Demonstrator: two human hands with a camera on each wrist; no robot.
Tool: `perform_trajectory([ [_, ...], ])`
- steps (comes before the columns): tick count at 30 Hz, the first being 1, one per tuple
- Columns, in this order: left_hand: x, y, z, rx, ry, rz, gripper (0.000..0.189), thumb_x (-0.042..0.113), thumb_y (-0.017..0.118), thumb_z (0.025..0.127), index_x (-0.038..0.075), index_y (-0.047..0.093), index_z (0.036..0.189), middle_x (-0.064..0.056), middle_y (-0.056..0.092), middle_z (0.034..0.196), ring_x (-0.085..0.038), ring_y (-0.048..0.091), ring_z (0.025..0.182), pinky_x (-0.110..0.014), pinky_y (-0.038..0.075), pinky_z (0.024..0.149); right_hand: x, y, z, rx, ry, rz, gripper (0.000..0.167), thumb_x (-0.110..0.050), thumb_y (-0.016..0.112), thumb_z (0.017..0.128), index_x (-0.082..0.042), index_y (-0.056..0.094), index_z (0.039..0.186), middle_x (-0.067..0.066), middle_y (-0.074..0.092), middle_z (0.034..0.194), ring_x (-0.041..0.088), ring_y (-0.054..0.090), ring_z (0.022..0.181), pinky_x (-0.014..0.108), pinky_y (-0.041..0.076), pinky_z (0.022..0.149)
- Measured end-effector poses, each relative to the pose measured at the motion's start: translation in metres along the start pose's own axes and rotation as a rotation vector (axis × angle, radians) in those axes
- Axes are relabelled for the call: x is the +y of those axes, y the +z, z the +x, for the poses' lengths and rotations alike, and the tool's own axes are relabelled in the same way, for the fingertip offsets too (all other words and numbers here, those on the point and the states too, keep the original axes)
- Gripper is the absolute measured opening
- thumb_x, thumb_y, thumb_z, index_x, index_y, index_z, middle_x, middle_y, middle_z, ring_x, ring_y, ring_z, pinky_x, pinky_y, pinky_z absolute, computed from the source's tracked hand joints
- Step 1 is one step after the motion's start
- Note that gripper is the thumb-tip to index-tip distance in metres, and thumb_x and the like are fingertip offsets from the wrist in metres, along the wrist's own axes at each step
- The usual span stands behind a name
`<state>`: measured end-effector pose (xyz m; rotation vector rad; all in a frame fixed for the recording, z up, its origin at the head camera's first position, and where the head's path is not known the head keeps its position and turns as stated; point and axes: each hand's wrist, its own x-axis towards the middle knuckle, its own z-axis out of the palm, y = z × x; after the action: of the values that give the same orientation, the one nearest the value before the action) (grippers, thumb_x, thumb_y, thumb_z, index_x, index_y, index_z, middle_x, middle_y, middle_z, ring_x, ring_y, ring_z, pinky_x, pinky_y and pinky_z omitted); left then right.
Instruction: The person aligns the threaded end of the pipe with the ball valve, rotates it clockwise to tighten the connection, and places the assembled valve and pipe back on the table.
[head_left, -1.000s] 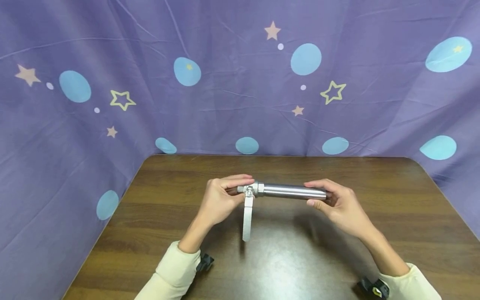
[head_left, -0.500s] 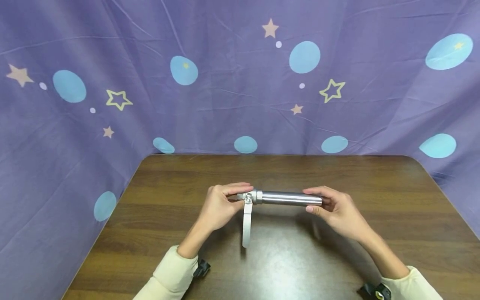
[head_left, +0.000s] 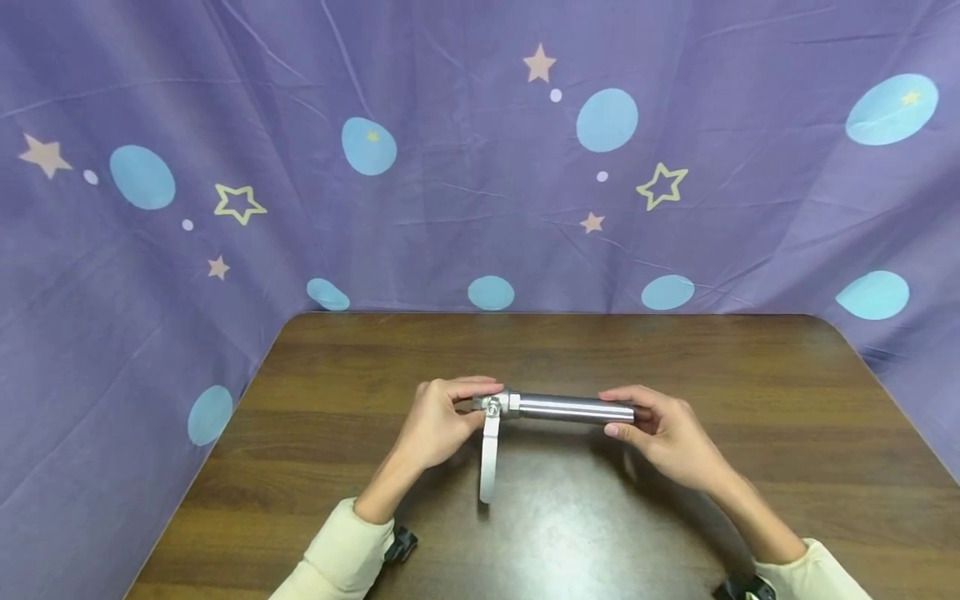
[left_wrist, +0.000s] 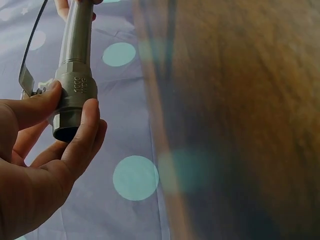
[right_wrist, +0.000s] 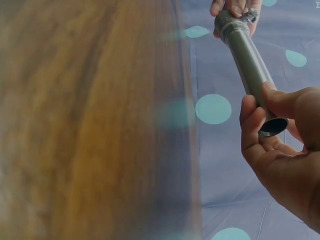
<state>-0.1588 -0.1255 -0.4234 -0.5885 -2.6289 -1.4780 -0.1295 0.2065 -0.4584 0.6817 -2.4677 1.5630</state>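
A steel ball valve (left_wrist: pixel 76 92) with a flat lever handle (head_left: pixel 488 467) is joined to a smooth metal pipe (head_left: pixel 573 407). My left hand (head_left: pixel 441 421) grips the valve body between thumb and fingers, and its open threaded end faces the palm in the left wrist view. At the other end, my right hand (head_left: pixel 667 433) holds the pipe near its hollow mouth (right_wrist: pixel 274 127), thumb on one side and fingers on the other. The pipe lies level across the head view, held above the table, and the lever points toward me.
A brown wooden table (head_left: pixel 360 350) with rounded far corners spreads beneath both hands. A purple curtain (head_left: pixel 450 225) with blue ovals and stars hangs behind and beside it. Black camera mounts (head_left: pixel 401 544) sit at both cuffs of the cream sleeves (head_left: pixel 333 550).
Both hands, with the valve and pipe, have come lower in the head view, toward me, and slightly left. The grips stay the same.
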Motion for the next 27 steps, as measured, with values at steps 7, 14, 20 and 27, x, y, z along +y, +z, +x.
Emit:
perform_trajectory([
  [7,-0.004,0.001,-0.002,-0.011,0.002,0.078,0.040,-0.009,0.080,0.081,0.012,0.085,0.114,-0.007,0.082,0.120,-0.023,0.076,0.115,-0.025,0.063,0.082,0.003,0.001,0.000,-0.028,0.009,-0.022,0.040,0.004,0.082,0.088,-0.004,0.074,0.126,0.020,0.079,0.116,0.003,0.075,0.099,0.024,0.068,0.083],
  [14,-0.008,0.004,-0.003,-0.036,-0.023,0.122,0.042,-0.008,0.079,0.080,0.015,0.085,0.114,-0.003,0.082,0.119,-0.020,0.076,0.115,-0.033,0.062,0.091,0.007,-0.001,-0.001,-0.087,0.039,-0.034,0.040,0.003,0.082,0.088,-0.004,0.074,0.126,0.021,0.078,0.118,0.003,0.075,0.099,0.024,0.068,0.082],
  [20,-0.010,0.006,-0.003,-0.049,-0.036,0.140,0.043,-0.008,0.078,0.079,0.017,0.086,0.114,-0.002,0.083,0.119,-0.018,0.075,0.111,-0.040,0.064,0.095,0.009,-0.003,0.000,-0.126,0.058,-0.062,0.039,0.001,0.082,0.089,-0.004,0.074,0.127,0.018,0.079,0.117,0.003,0.075,0.100,0.023,0.067,0.084],
  [27,-0.012,0.008,-0.002,-0.066,-0.069,0.164,0.044,-0.007,0.080,0.079,0.020,0.086,0.113,-0.002,0.083,0.117,-0.018,0.075,0.109,-0.042,0.064,0.095,0.011,-0.004,0.000,-0.173,0.083,-0.091,0.037,-0.004,0.082,0.091,-0.006,0.074,0.127,0.014,0.079,0.116,0.004,0.074,0.098,0.023,0.067,0.083],
])
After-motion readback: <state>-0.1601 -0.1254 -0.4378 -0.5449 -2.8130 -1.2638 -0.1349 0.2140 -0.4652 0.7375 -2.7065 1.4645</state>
